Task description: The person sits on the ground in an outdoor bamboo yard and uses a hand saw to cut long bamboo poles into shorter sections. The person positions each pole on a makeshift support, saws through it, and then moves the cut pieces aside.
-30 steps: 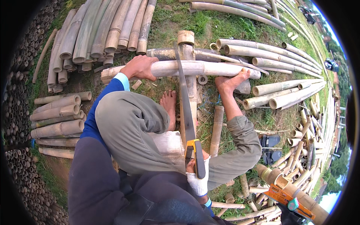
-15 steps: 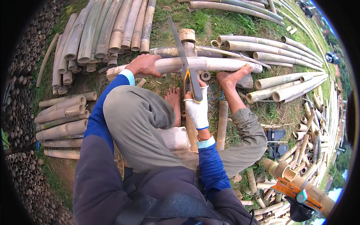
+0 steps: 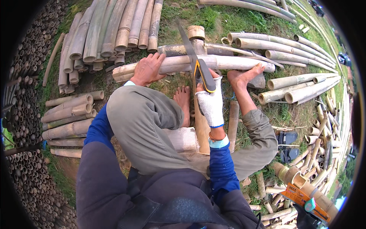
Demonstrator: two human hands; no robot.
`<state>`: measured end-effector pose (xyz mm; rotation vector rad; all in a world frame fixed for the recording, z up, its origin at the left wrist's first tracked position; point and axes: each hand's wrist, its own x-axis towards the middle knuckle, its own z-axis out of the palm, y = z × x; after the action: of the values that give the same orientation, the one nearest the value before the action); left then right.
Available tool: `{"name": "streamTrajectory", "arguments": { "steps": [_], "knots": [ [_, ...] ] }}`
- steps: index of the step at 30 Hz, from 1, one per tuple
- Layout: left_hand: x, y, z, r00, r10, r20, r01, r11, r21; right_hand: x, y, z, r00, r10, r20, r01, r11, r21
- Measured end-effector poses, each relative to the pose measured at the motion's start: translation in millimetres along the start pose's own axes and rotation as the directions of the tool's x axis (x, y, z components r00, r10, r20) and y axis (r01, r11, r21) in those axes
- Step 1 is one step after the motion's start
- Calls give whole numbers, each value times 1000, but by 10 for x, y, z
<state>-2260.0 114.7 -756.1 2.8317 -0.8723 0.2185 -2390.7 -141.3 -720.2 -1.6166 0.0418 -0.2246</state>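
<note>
The right hand (image 3: pixel 210 102), in a white knit glove, is closed around the yellow-and-black grip of a handsaw (image 3: pixel 192 57). Its blade runs forward and crosses the pale bamboo pole (image 3: pixel 213 63) that lies crosswise in front of the person. The bare left hand (image 3: pixel 148 68) lies flat on top of that pole, fingers spread and pressing down, to the left of the blade. A bare right foot (image 3: pixel 242 76) pins the pole on the blade's other side, and the other foot (image 3: pixel 183 100) rests on the ground nearer the body.

The pole shows as one piece, so the cut looks unfinished; how deep the teeth sit cannot be told from here.

The pole rests on a thicker bamboo post (image 3: pixel 196 34) that runs away from the person and serves as the working surface. All this is outdoors on trampled grass (image 3: pixel 213 19). Beyond the pole to the left lies a bundle of long bamboo culms (image 3: pixel 110 30), to its right more long poles (image 3: pixel 301 82), and far left a stack of cut bamboo ends (image 3: pixel 23 114).
</note>
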Motion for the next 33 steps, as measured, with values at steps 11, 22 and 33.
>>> {"name": "streamTrajectory", "arguments": {
  "steps": [11, 22, 33],
  "knots": [
    [206, -86, -162, 991, -8, 137, 40, 972, -231, -190, 86, -27, 998, -61, 6, 61, 998, -26],
    [56, -56, -82, 981, -18, 194, 26, 999, -38, -150, 153, -20, 992, -125, -27, 123, 991, -54],
    [277, -179, -192, 912, -64, 405, 92, 994, -51, 110, -80, 5, 999, 47, -2, -47, 999, 11]
  ]
}}
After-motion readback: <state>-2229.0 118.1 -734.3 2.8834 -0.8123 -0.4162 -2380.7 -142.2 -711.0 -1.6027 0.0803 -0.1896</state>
